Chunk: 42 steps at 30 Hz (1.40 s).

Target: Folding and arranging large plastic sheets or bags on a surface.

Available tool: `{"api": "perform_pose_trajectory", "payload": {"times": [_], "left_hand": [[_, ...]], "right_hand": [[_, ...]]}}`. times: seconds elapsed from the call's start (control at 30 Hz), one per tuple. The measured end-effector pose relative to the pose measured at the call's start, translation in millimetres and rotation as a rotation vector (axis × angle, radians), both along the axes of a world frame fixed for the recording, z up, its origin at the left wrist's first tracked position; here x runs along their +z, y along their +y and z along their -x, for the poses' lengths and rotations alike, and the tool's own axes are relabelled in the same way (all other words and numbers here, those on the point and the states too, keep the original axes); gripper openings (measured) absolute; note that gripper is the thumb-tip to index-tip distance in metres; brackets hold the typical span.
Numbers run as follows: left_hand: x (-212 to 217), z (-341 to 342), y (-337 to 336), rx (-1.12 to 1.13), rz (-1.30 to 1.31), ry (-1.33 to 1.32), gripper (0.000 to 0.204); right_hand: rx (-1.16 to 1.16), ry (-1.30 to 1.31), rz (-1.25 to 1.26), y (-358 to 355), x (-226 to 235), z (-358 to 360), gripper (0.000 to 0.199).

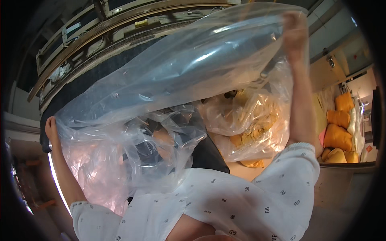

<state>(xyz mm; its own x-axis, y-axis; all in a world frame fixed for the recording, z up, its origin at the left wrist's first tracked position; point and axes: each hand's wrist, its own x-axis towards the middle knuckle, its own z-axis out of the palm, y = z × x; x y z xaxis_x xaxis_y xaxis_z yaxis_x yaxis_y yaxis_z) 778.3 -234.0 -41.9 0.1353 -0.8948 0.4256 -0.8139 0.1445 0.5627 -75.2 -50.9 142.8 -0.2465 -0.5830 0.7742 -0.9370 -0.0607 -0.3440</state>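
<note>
The person holds a large clear plastic bag (169, 80) stretched wide between both raised arms. The left hand (51, 129) is clenched on the bag's lower left edge, low at the left of the view, its grip closed around a bunched fold of film. The right hand (295, 30) is lifted high at the upper right, and its grip pinches the bag's top edge; the fingers are partly veiled by the plastic, so how they close is hard to make out, though the film hangs from them. The bag spans the whole middle of the view, slanting from the low left hand up to the high right one, and its loose lower part sags in crumpled folds in front of the person's chest.

Through the film shows a dark blue padded surface (86, 86), and beyond that a curved metal frame (120, 24) runs across the top of the view. Just below the right forearm lies a second clear bag (251, 124) filled with yellow cloth items. Well apart at the far right, several orange-yellow bundles (339, 128) are stacked beside a pale wall. Both forearms come out of white sleeves (257, 193) printed with small dark marks.
</note>
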Motion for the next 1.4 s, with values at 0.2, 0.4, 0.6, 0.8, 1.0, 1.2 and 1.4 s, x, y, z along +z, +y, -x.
{"api": "perform_pose_trajectory", "payload": {"times": [0.2,0.4,0.6,0.8,1.0,1.2,1.4], "left_hand": [[-3,-64,4,0.001,-0.165,0.056,0.022],[17,-19,13,-0.047,-0.281,0.127,0.025],[26,58,1,-0.151,-0.136,0.222,0.029],[12,83,-22,0.129,0.042,0.109,0.036],[-4,-1,-59,0.195,-0.037,0.143,0.034],[-14,-34,-97,0.019,0.119,-0.155,0.038],[-20,-11,-100,-0.004,0.106,-0.162,0.035]], "right_hand": [[0.177,0.217,-0.563,-1,-126,11,0.041],[-0.034,0.141,-0.658,-33,-101,-7,0.039],[-0.150,-0.125,-0.679,-78,-167,80,0.064],[-0.132,0.246,-0.574,-52,-130,34,0.052],[0.775,-1.118,-1.673,84,-127,-170,0.044],[1.010,-1.306,-0.919,125,-178,-283,0.046],[1.144,-1.773,-0.500,96,-111,-256,0.025]]}}
